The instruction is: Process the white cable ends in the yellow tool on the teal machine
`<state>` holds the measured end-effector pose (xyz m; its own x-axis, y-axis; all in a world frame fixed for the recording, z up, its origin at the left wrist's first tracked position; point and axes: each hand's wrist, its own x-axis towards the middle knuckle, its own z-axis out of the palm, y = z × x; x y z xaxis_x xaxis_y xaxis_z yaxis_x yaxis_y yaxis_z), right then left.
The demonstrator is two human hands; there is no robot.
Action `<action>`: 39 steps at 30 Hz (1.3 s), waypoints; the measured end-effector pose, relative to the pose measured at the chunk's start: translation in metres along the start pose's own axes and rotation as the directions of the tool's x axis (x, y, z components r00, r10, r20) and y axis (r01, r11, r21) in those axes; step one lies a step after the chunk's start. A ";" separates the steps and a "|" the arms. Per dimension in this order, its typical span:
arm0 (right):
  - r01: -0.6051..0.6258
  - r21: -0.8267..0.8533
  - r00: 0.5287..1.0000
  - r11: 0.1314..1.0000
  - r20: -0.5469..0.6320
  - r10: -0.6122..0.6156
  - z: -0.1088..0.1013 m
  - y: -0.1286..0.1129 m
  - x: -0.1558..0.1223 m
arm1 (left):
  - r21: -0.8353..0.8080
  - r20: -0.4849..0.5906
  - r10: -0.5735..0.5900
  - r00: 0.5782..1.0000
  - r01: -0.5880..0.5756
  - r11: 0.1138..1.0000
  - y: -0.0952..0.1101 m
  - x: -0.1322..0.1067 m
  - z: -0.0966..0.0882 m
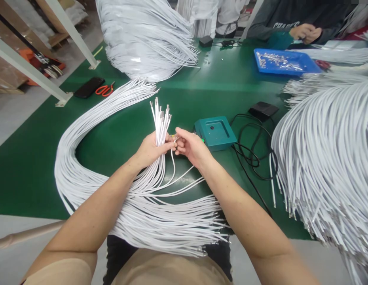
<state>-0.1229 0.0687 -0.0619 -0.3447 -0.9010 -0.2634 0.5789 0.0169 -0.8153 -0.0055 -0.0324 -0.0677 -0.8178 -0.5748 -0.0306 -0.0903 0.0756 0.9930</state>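
Observation:
My left hand (151,149) is closed around a bunch of thin white cables (160,116) whose metal-tipped ends stand up above my fist. My right hand (188,145) is right beside it, pinching the end of a single white cable (173,156) that loops down from my fingers. The cables run down and curve round to the left in a long white bundle (83,130) over the green table (29,166). More loose cable ends (178,225) lie fanned out at the table's near edge, under my forearms.
A teal box-shaped device (216,132) with black cords (249,154) sits just right of my hands. Large white cable heaps lie at the right (326,158) and back (145,35). Orange scissors (104,90), a black phone (89,87), a blue tray (283,62) and another person's hands (304,32) are farther off.

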 end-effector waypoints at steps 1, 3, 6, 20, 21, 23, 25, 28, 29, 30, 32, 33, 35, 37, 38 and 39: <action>-0.011 -0.007 1.000 1.000 0.002 0.011 -0.001 0.000 0.000 | 0.001 0.010 0.004 1.000 -0.004 1.000 0.000 0.000 0.000; -0.051 0.007 0.998 0.999 0.028 0.051 -0.002 -0.001 0.001 | -0.001 0.022 0.007 1.000 -0.007 1.000 0.000 0.000 0.000; -0.123 0.064 0.988 0.990 0.102 0.116 -0.005 -0.001 0.000 | -0.029 0.023 -0.009 1.000 0.010 1.000 0.000 -0.001 -0.001; 0.152 -0.181 0.979 0.972 -0.106 -0.173 0.004 0.000 -0.006 | -0.114 -0.022 0.007 1.000 -0.010 0.993 -0.002 0.000 -0.001; 0.157 -0.194 0.977 0.968 -0.112 -0.180 0.004 0.000 -0.005 | -0.123 -0.020 0.012 1.000 -0.014 0.992 -0.002 0.000 -0.001; 0.160 -0.227 0.972 0.961 -0.131 -0.193 0.004 0.001 -0.005 | -0.133 -0.010 0.025 1.000 -0.026 0.991 -0.003 0.001 -0.001; 0.158 -0.267 0.966 0.951 -0.160 -0.205 0.005 0.002 -0.004 | -0.137 0.000 0.041 0.999 -0.040 0.990 -0.003 0.001 -0.001; 0.138 -0.303 0.962 0.943 -0.187 -0.201 0.006 0.002 -0.003 | -0.138 0.028 0.052 0.998 -0.048 0.989 -0.003 0.000 -0.003; 0.124 -0.298 0.966 0.947 -0.180 -0.184 0.006 0.002 -0.004 | -0.132 0.038 0.051 0.998 -0.046 0.990 -0.002 0.000 -0.003; 0.104 -0.282 0.975 0.954 -0.163 -0.154 0.006 0.001 -0.004 | -0.125 0.049 0.049 0.998 -0.042 0.991 -0.002 -0.001 -0.003; 0.045 -0.233 0.990 0.972 -0.118 -0.074 0.005 -0.001 -0.005 | -0.116 0.066 0.041 0.997 -0.033 0.993 0.000 -0.001 -0.003; 0.021 -0.207 0.994 0.978 -0.105 -0.043 0.004 -0.001 -0.005 | -0.118 0.071 0.037 0.997 -0.029 0.993 0.000 -0.001 -0.004; 0.007 -0.178 0.995 0.984 -0.094 -0.024 0.004 -0.002 -0.005 | -0.122 0.080 0.034 0.996 -0.024 0.992 0.001 -0.001 -0.004; 0.047 -0.199 0.993 0.979 -0.093 -0.067 0.003 -0.001 -0.004 | -0.125 0.083 0.035 0.996 -0.024 0.992 0.001 -0.001 -0.004; 0.082 -0.240 0.990 0.967 -0.089 -0.106 0.003 0.000 -0.003 | -0.131 0.082 0.035 0.996 -0.024 0.991 0.000 -0.001 -0.004; 0.120 -0.301 0.985 0.946 -0.084 -0.152 0.003 0.001 -0.003 | -0.143 0.081 0.030 0.996 -0.018 0.990 0.000 -0.001 -0.004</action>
<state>-0.1192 0.0697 -0.0605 -0.4893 -0.8536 -0.1789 0.2835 0.0383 -0.9582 -0.0026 -0.0354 -0.0675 -0.8636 -0.5042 -0.0098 0.0066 -0.0308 0.9995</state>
